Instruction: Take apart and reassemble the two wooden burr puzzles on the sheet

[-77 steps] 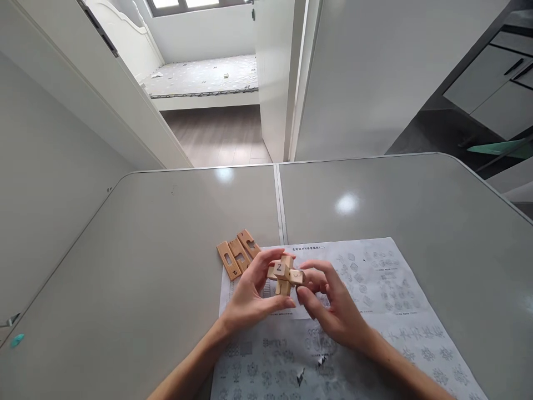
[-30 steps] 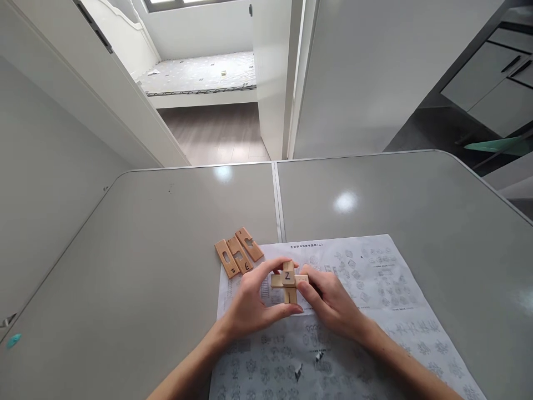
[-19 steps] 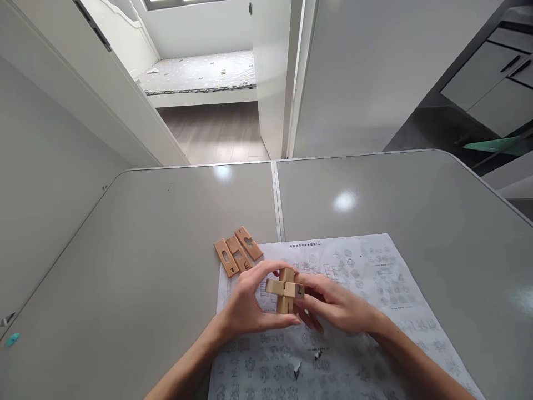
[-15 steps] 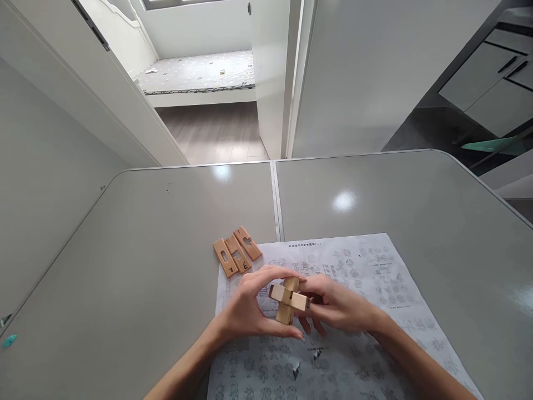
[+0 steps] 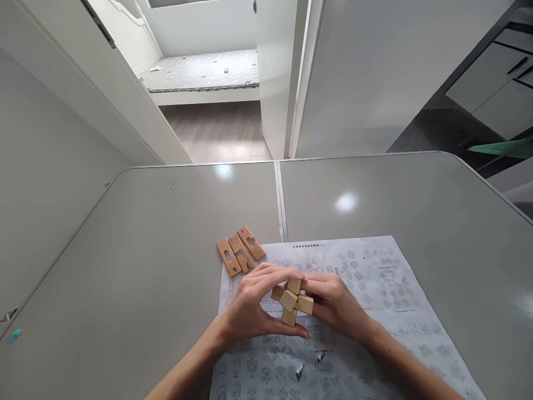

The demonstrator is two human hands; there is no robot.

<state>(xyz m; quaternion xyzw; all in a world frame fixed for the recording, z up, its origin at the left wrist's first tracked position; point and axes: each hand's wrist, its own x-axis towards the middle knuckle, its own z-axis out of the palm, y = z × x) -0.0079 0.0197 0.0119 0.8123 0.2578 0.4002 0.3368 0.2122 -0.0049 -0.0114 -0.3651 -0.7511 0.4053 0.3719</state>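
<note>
A pale wooden interlocking puzzle (image 5: 290, 300), made of crossed blocks, is held just above a printed sheet (image 5: 366, 278). My left hand (image 5: 256, 303) grips it from the left, fingers over the top block and thumb under the bottom one. From the right, my right hand (image 5: 335, 303) pinches it; some of these fingertips are hidden behind the blocks. One block end points up toward me at the centre of the cross. Beyond my left hand lie three flat wooden pieces with cut-outs and numbers: a left one (image 5: 229, 258), a middle one (image 5: 242, 254) and a right one (image 5: 251, 243).
Two small torn paper scraps (image 5: 299, 371) lie on the sheet near me. The grey table (image 5: 166, 239) has a seam (image 5: 280, 200) down its middle. Past its far edge are an open door (image 5: 277, 83) and a bed (image 5: 204, 72). A teal object (image 5: 15, 336) shows at far left.
The puzzle has turned, so a block end now faces me at its centre. My right hand's fingers have closed in on it. The view has shifted slightly.
</note>
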